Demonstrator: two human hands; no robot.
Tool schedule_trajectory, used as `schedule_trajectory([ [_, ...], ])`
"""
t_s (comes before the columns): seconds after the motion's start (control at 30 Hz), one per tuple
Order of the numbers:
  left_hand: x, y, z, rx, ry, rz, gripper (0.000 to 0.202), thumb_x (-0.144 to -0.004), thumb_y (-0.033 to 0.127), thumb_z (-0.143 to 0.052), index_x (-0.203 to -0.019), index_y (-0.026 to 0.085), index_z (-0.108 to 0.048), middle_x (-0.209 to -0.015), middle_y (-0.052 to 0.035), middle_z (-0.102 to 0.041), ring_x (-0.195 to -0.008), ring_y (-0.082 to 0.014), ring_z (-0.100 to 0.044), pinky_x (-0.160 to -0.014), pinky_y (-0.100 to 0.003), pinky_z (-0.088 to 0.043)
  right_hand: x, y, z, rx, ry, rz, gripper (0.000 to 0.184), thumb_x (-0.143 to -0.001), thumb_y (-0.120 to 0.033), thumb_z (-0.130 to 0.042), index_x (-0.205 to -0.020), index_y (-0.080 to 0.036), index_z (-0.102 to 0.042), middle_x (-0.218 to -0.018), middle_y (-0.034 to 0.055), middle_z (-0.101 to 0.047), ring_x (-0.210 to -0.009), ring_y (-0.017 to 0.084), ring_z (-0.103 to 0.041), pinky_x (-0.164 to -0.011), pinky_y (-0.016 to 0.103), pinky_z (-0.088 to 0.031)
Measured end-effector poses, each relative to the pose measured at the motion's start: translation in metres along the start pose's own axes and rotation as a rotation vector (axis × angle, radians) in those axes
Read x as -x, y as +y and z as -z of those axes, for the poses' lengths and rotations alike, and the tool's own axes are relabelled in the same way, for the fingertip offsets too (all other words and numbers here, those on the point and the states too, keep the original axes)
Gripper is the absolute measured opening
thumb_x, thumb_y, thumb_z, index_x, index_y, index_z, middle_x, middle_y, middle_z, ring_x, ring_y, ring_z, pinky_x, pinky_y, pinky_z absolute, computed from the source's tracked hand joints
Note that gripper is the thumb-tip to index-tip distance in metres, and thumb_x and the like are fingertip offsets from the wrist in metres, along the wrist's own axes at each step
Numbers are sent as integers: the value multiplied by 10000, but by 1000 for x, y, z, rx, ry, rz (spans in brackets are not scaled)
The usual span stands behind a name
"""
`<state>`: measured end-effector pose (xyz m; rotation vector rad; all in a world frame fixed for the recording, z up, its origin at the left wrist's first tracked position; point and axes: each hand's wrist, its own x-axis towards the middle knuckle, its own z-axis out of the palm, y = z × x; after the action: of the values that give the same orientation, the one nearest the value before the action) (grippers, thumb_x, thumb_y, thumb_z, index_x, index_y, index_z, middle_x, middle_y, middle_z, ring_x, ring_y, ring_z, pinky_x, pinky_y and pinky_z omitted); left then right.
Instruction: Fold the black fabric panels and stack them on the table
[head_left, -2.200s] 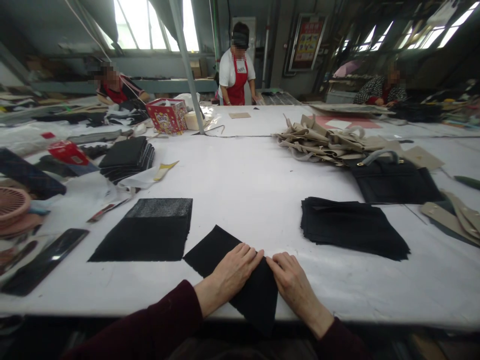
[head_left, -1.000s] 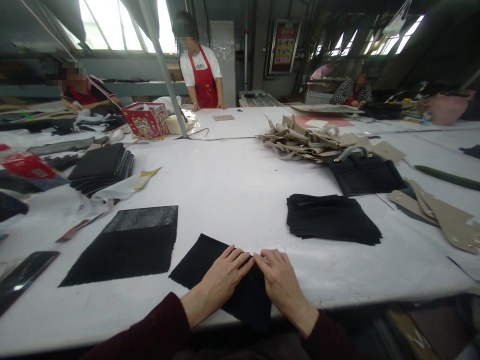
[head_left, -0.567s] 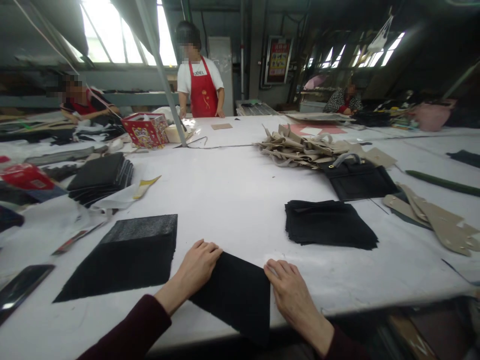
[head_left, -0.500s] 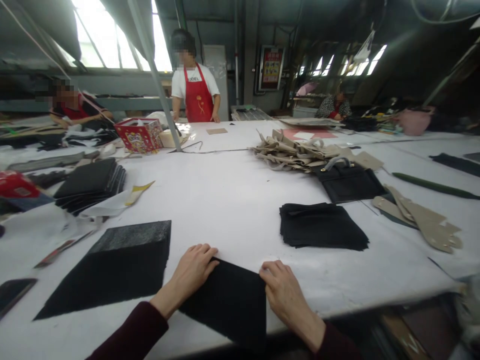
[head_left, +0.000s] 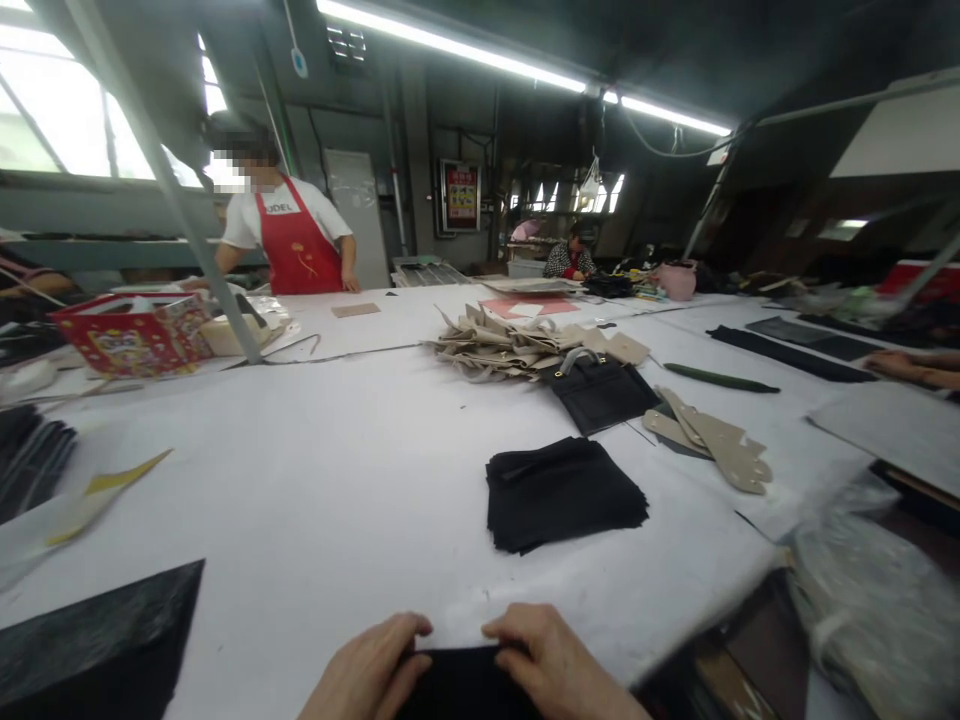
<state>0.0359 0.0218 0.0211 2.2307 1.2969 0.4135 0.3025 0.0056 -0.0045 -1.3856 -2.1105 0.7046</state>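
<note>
A black fabric piece [head_left: 463, 688] lies at the bottom of the view, its far edge between my two hands. My left hand [head_left: 379, 668] pinches that edge on the left, thumb below and fingers above. On the other side my right hand [head_left: 551, 660] pinches the same edge. The near part of the piece falls outside the picture. Ahead and a little right is a stack of black fabric pieces [head_left: 566, 495]. At the lower left lies another black piece [head_left: 97, 640] with a shinier strip along its far side.
Beyond the stack are a black bag [head_left: 604, 392], a heap of beige pieces [head_left: 510, 345] and beige straps [head_left: 712, 440]. A metal pole [head_left: 180, 220] rises beside a red patterned box [head_left: 131, 335]. Plastic wrapping [head_left: 885, 610] sits right of the table edge. A person in a red apron [head_left: 300, 240] stands across.
My view has swung right and up, so the table's things sit further left. My hands have come closer together along the far edge of the black fabric piece.
</note>
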Motion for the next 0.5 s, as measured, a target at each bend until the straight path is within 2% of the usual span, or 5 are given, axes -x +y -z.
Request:
schedule_trajectory([
  [0.13, -83, 53, -17, 45, 19, -60, 141, -922, 238, -494, -842, 226, -609, -850, -4, -680, -808, -164, -645, -707, -257, -499, -27, 35, 96, 260, -37, -49, 326, -784, -55, -560, -951, -293, -709, -931, -30, -710, -903, 167, -648, -830, 272, -460],
  [0.2, -128, 76, -27, 9, 151, -92, 136, -924, 234, -501, -838, 213, -605, -865, -25, -667, -828, -180, -631, -731, -300, -509, -53, 53, 138, 433, -28, -55, 282, -802, -69, -541, -892, -274, -714, -901, -13, -708, -875, 178, -647, -807, 290, -448],
  [0.27, -169, 89, -36, -55, 307, -154, 110, -913, 210, -526, -835, 203, -604, -1029, -65, -657, -992, -220, -607, -864, -399, -505, -81, 73, 167, 576, -11, -80, 269, -803, -74, -532, -863, -260, -716, -891, 3, -710, -862, 184, -647, -777, 291, -434],
  [0.37, -215, 90, -46, -154, 446, -190, 79, -888, 178, -568, -820, 193, -603, -1311, -97, -558, -1248, -274, -485, -1063, -555, -372, -116, 103, 184, 670, 24, -101, 266, -797, -61, -521, -828, -242, -714, -855, 25, -703, -836, 190, -639, -746, 294, -410],
  [0.5, -246, 71, -51, -187, 440, -92, 101, -903, 190, -559, -811, 190, -600, -1326, -106, -559, -1272, -271, -481, -1110, -589, -301, -142, 132, 179, 690, 99, -69, 242, -811, -44, -519, -788, -214, -690, -819, 45, -676, -842, 201, -606, -745, 307, -391],
])
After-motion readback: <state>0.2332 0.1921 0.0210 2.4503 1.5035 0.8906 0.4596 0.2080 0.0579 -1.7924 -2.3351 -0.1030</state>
